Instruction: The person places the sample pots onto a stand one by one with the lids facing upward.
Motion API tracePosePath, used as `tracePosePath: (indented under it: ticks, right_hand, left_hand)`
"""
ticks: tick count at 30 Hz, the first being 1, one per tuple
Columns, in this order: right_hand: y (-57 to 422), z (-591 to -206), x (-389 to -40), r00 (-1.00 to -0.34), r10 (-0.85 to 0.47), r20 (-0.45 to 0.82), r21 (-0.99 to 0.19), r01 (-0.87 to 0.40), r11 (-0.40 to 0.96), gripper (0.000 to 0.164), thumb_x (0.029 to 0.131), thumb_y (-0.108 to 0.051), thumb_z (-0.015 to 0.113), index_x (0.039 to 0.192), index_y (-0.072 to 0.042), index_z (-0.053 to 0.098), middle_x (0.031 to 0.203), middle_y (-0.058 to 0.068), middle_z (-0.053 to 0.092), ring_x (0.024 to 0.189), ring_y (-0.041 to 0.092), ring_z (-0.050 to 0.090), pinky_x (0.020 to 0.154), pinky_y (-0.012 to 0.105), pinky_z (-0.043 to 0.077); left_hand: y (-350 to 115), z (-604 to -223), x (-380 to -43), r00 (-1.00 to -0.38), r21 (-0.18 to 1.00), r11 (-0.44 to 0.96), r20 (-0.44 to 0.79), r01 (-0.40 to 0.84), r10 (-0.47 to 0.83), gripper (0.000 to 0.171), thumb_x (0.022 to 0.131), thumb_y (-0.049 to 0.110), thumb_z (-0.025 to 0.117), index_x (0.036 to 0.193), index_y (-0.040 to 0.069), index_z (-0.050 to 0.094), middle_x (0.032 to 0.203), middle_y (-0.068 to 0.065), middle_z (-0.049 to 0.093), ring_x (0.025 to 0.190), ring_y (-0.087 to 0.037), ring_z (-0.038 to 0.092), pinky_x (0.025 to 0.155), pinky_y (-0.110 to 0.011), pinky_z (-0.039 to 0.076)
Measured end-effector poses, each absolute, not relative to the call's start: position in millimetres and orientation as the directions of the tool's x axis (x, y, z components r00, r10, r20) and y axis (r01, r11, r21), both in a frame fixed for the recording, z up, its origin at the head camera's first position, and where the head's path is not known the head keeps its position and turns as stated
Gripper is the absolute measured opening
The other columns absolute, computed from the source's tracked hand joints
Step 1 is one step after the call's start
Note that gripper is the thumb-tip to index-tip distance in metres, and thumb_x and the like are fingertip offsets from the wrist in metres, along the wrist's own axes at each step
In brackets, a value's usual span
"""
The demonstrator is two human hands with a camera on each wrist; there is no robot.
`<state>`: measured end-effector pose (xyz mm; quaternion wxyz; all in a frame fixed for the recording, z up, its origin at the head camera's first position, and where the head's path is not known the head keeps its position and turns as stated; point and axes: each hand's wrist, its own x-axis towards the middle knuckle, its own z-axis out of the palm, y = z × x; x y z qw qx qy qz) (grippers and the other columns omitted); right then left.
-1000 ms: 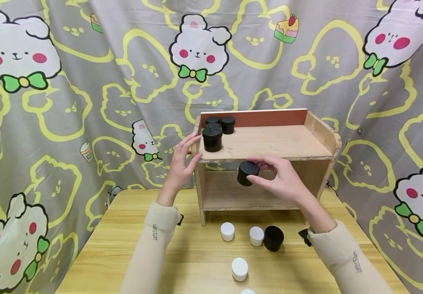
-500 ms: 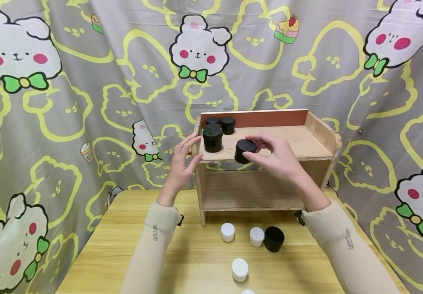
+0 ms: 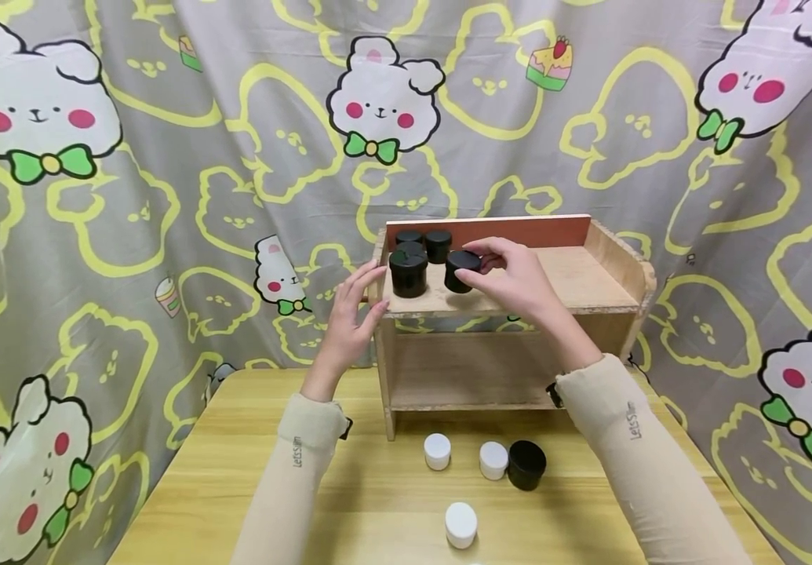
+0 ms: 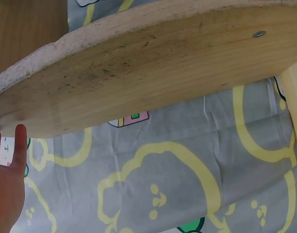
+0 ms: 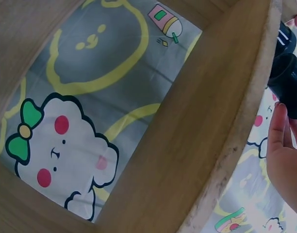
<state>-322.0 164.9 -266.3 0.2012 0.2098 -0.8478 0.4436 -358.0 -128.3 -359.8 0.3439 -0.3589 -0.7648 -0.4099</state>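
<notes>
My right hand pinches a black lidded jar between thumb and fingers, over the front of the wooden shelf's top board. In the right wrist view this black jar appears past the board's edge, fingertips at its side. Just left of it stand several similar jars, among them a larger front jar and a back one. My left hand rests against the shelf's left side panel, fingers extended and thumb at the front edge. The left wrist view shows its fingers by the wood.
On the table before the shelf are a left white jar, another white jar beside a black jar, and a nearer white jar. A patterned curtain hangs behind and at both sides.
My right hand has lifted the black jar from in front of the shelf opening up over the top board, closer to the other black jars. The left hand stays in place.
</notes>
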Motion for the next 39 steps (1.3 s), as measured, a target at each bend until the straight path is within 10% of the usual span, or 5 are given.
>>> tracePosePath:
  ticks: [39]
  right_hand:
    - [129.4, -276.5, -393.3, -0.894, -0.079, 0.442, -0.699, -0.398, 0.593, 0.053, 0.092, -0.031, 0.079, 0.135, -0.003, 0.065, 0.124, 0.018, 0.071, 0.111, 0.031, 0.065, 0.1, 0.045, 0.051]
  left_hand:
    - [-130.3, -359.6, -359.9, -0.507, 0.379, 0.408, 0.817, 0.831, 0.274, 0.052, 0.102, 0.014, 0.064, 0.151, 0.016, 0.051, 0.165, -0.005, 0.04, 0.138, -0.027, 0.044, 0.101, -0.04, 0.042]
